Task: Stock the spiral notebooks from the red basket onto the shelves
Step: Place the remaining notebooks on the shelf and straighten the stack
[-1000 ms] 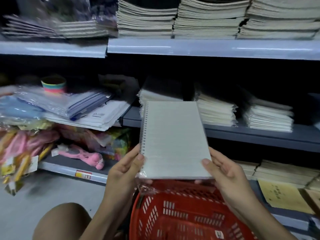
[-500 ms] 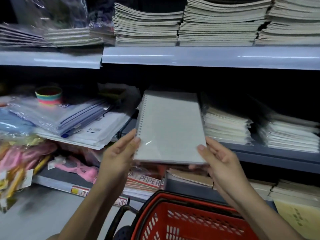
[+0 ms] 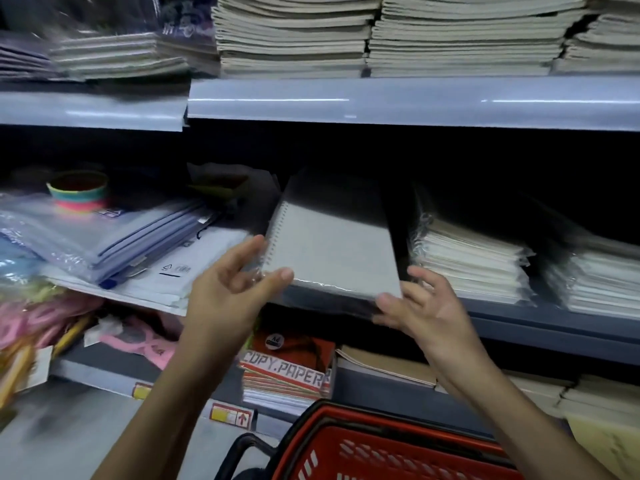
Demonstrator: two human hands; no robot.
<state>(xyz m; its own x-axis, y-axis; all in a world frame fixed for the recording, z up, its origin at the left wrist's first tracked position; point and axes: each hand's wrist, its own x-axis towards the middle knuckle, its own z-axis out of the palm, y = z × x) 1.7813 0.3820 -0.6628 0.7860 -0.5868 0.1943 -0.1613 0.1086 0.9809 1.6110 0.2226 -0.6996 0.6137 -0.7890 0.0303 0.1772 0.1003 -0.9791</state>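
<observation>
Glossy clear film wraps the notebook (image 3: 332, 251), its grey cover matt beneath. The shelf (image 3: 415, 103) edge shines smooth and grey, catching light streaks. Below, the basket (image 3: 363, 455) is red moulded plastic, and the neighbouring stacks (image 3: 467, 261) show cream paper under crinkled wrap.

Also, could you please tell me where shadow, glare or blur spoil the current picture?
Head view: glare streaks run along the grey upper shelf edge; the far half of the plastic-wrapped white spiral notebook lies in shadow beneath it; the pink and yellow packets at the left edge are blurred.
</observation>
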